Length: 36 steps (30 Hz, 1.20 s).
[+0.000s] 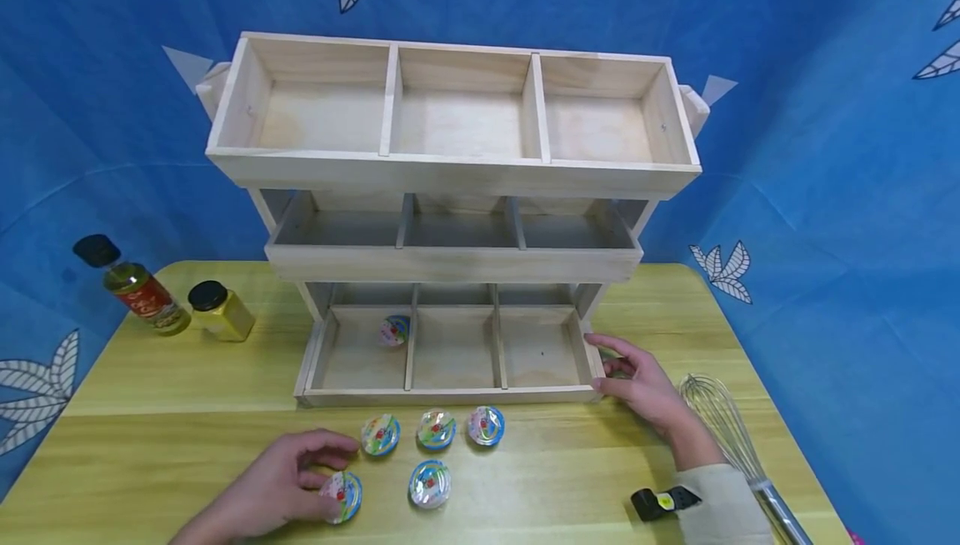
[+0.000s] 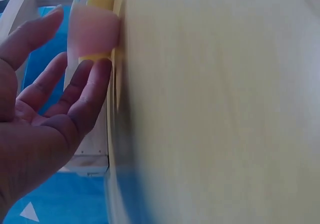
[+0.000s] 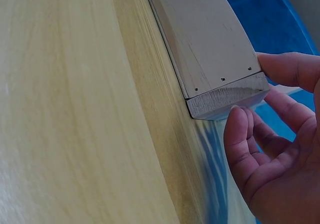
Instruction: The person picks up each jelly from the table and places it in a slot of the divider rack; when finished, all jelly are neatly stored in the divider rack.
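My left hand [image 1: 288, 478] reaches around a small jelly cup [image 1: 342, 497] with a printed, blue-rimmed lid. In the left wrist view its fingers are spread and loosely bent, fingertips right at the pinkish cup [image 2: 95, 33], thumb apart from it. My right hand [image 1: 645, 382] rests against the right end of the bottom tray of a wooden three-tier rack [image 1: 450, 397]. Thumb and index finger touch the tray's corner in the right wrist view; the other fingers curve loosely beside its end [image 3: 225, 99]. Another jelly cup [image 1: 394, 330] lies tilted in the bottom tray's left compartment.
More jelly cups stand before the rack: one near the left hand [image 1: 380, 435], others to its right [image 1: 437, 429]. At the left are an oil bottle [image 1: 146, 293] and a black-lidded yellow jar [image 1: 222, 312]. A wire whisk [image 1: 731, 437] lies beyond the right hand.
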Each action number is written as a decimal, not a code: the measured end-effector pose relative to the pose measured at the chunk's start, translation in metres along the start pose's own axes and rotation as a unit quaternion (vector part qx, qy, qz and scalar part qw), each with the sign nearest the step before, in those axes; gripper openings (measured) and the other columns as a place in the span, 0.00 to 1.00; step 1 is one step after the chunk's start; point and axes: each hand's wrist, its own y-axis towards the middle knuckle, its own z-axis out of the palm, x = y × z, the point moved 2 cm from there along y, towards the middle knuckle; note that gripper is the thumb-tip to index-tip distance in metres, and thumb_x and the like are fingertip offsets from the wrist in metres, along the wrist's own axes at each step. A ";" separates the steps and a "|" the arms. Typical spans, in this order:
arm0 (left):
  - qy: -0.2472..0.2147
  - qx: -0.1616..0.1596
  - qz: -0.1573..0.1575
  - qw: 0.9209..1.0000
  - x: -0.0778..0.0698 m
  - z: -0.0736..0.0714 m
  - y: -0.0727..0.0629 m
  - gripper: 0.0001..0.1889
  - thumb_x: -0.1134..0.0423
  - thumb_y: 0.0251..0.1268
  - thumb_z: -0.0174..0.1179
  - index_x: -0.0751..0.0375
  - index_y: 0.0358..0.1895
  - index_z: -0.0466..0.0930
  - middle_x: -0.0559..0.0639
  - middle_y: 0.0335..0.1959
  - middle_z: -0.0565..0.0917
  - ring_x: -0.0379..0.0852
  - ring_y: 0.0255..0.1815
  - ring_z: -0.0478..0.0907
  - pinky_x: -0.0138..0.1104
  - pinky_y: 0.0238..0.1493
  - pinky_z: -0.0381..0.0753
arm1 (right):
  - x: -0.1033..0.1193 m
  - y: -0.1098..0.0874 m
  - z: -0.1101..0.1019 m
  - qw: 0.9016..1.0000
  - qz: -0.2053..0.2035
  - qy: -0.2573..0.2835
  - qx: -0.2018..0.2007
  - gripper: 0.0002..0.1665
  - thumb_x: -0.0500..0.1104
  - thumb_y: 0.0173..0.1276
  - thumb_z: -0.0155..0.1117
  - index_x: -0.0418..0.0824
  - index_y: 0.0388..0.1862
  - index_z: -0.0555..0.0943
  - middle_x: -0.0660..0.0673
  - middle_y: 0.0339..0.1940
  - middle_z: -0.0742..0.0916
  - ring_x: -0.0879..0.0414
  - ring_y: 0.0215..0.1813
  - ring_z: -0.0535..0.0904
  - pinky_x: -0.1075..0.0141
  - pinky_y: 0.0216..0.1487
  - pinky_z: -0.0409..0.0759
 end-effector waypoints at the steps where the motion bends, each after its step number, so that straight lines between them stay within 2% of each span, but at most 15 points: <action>1: 0.001 0.002 0.005 1.000 0.000 0.001 0.001 0.30 0.71 0.54 0.73 0.75 0.61 0.73 0.68 0.56 0.77 0.50 0.52 0.79 0.39 0.47 0.85 | 0.000 0.000 0.000 1.000 0.000 0.001 0.000 0.37 0.28 0.60 0.69 0.33 0.70 0.71 0.30 0.58 0.76 0.46 0.43 0.77 0.65 0.37 0.81; 4: 0.008 0.009 0.020 1.000 0.002 0.005 0.003 0.30 0.70 0.54 0.73 0.74 0.60 0.74 0.68 0.56 0.78 0.50 0.52 0.79 0.38 0.48 0.84 | 0.001 0.000 0.000 1.000 -0.001 0.002 0.001 0.37 0.28 0.61 0.68 0.33 0.70 0.71 0.30 0.58 0.76 0.46 0.44 0.77 0.65 0.37 0.81; 12: 0.035 0.018 0.004 0.999 0.003 0.010 0.002 0.28 0.68 0.50 0.76 0.67 0.58 0.79 0.60 0.55 0.80 0.47 0.53 0.78 0.32 0.50 0.80 | 0.000 0.000 0.002 1.000 0.002 0.006 0.005 0.37 0.28 0.61 0.69 0.33 0.70 0.71 0.28 0.56 0.76 0.44 0.44 0.77 0.65 0.38 0.81; 15: 0.060 0.022 0.016 0.998 0.003 0.010 0.002 0.27 0.68 0.47 0.77 0.63 0.55 0.80 0.58 0.54 0.81 0.44 0.52 0.77 0.31 0.51 0.79 | 0.000 -0.001 0.002 1.000 0.000 0.003 0.003 0.37 0.28 0.61 0.69 0.33 0.70 0.71 0.28 0.54 0.76 0.45 0.43 0.77 0.65 0.37 0.80; 18: 0.070 0.025 0.025 0.997 0.004 0.011 0.001 0.25 0.68 0.47 0.77 0.61 0.52 0.82 0.56 0.51 0.81 0.42 0.49 0.77 0.32 0.47 0.80 | -0.001 -0.001 0.001 1.000 -0.003 -0.001 0.001 0.37 0.28 0.61 0.68 0.33 0.70 0.71 0.29 0.54 0.76 0.45 0.43 0.76 0.66 0.37 0.80; 24: 0.057 0.032 0.033 0.997 0.008 0.010 -0.002 0.22 0.70 0.48 0.75 0.63 0.49 0.81 0.57 0.46 0.80 0.42 0.42 0.78 0.34 0.40 0.84 | -0.001 -0.001 0.001 1.000 -0.002 0.000 0.001 0.37 0.28 0.61 0.69 0.34 0.70 0.71 0.32 0.60 0.75 0.45 0.45 0.75 0.66 0.37 0.80; 31: 0.047 0.014 0.024 0.998 0.010 0.010 -0.003 0.23 0.71 0.48 0.75 0.65 0.50 0.79 0.59 0.45 0.79 0.43 0.42 0.80 0.35 0.41 0.84 | -0.001 -0.001 0.001 1.000 -0.004 0.002 0.000 0.37 0.28 0.61 0.68 0.34 0.70 0.71 0.32 0.60 0.75 0.44 0.45 0.76 0.66 0.38 0.80; 36: 0.053 0.001 0.055 0.997 0.007 0.011 -0.003 0.23 0.71 0.47 0.76 0.66 0.49 0.80 0.57 0.44 0.80 0.43 0.41 0.80 0.35 0.40 0.84 | -0.001 -0.001 0.001 1.000 -0.004 0.003 0.001 0.37 0.28 0.61 0.68 0.33 0.71 0.71 0.31 0.59 0.75 0.45 0.45 0.76 0.66 0.38 0.81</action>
